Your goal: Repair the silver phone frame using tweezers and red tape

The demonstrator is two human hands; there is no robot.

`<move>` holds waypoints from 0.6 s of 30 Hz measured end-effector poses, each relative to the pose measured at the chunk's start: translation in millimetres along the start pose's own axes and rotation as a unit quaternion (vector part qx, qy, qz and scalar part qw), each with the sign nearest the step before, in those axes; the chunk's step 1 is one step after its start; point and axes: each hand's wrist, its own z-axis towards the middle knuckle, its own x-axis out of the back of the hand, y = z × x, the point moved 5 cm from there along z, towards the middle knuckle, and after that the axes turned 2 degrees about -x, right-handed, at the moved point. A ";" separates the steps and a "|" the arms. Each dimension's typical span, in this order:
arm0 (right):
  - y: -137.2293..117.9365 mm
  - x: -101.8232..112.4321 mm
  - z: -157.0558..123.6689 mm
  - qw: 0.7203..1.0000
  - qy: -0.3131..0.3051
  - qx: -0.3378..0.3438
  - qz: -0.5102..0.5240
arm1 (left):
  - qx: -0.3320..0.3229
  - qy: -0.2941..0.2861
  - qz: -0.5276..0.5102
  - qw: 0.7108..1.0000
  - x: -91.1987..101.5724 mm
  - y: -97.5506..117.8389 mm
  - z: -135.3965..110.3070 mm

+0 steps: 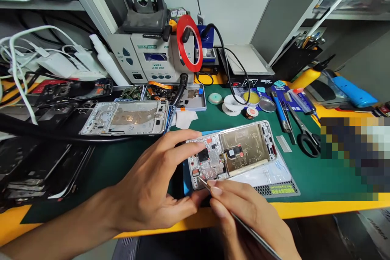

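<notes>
An opened smartphone lies tilted, its circuit board showing at the left and a bare battery bay at the right. My left hand grips its left end, fingers on the upper edge and thumb by the lower corner. Pinched in my right hand is a slim pair of metal tweezers, whose pointed tip meets the board's lower left corner. Whether the tip holds a part is too small to tell. Under the phone are a blue pad and a clear plastic sheet.
Another phone frame lies at the left, near stacked phone parts. Behind stands a soldering station with red tape in front. Solder wire, scissors and a blue knife lie rightward on the green mat.
</notes>
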 end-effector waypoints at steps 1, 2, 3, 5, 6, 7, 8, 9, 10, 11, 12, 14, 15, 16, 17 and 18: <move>0.2 0.6 0.5 0.999 -0.025 0.021 -0.012 | -0.003 0.003 -0.001 1.000 0.5 0.3 0.1; 1.1 2.0 0.6 0.999 -0.035 0.030 -0.017 | -0.005 0.005 -0.001 1.000 0.9 0.7 0.2; 2.8 3.9 0.3 0.999 -0.031 0.022 -0.016 | -0.007 0.007 -0.001 1.000 1.1 1.2 0.2; 5.0 4.7 -1.5 1.000 -0.021 -0.005 0.001 | -0.009 0.008 0.001 1.000 1.3 2.3 0.2; 4.6 3.5 -2.7 1.000 -0.019 -0.013 0.008 | -0.011 0.008 0.002 1.000 1.4 2.8 0.3; 3.9 2.3 -3.8 1.000 -0.012 -0.021 0.009 | -0.012 0.009 0.003 1.000 1.3 3.2 0.3; 2.5 0.7 -4.5 1.000 -0.010 -0.022 0.007 | -0.012 0.009 0.004 1.000 1.2 3.4 0.5; 1.4 -0.4 -4.8 1.000 -0.008 -0.025 0.001 | -0.011 0.009 0.003 1.000 1.1 3.4 0.7; 1.7 0.4 -4.6 0.999 0.004 -0.036 -0.007 | -0.008 0.009 0.003 1.000 1.0 3.0 0.9; 2.1 1.7 -3.9 0.999 0.011 -0.042 -0.013 | -0.004 0.008 0.003 1.000 0.9 2.5 1.1; 2.4 3.3 -2.8 0.999 0.010 -0.040 -0.018 | -0.003 0.007 0.003 1.000 0.9 2.3 1.3; 1.6 6.4 0.1 0.999 -0.009 -0.010 -0.032 | -0.005 0.006 0.007 1.000 1.0 2.1 1.5; 1.6 8.2 1.5 0.999 -0.015 0.003 -0.044 | -0.009 0.006 0.011 1.000 1.3 2.3 1.6; 1.2 8.8 2.6 0.998 -0.023 0.015 -0.059 | -0.013 0.008 0.015 1.000 1.7 2.5 1.7; 1.0 8.8 3.5 0.997 -0.024 0.018 -0.074 | -0.019 0.010 0.018 1.000 2.1 2.8 1.9; 1.0 8.7 4.3 0.996 -0.014 0.010 -0.087 | -0.022 0.010 0.020 1.000 2.3 2.8 2.1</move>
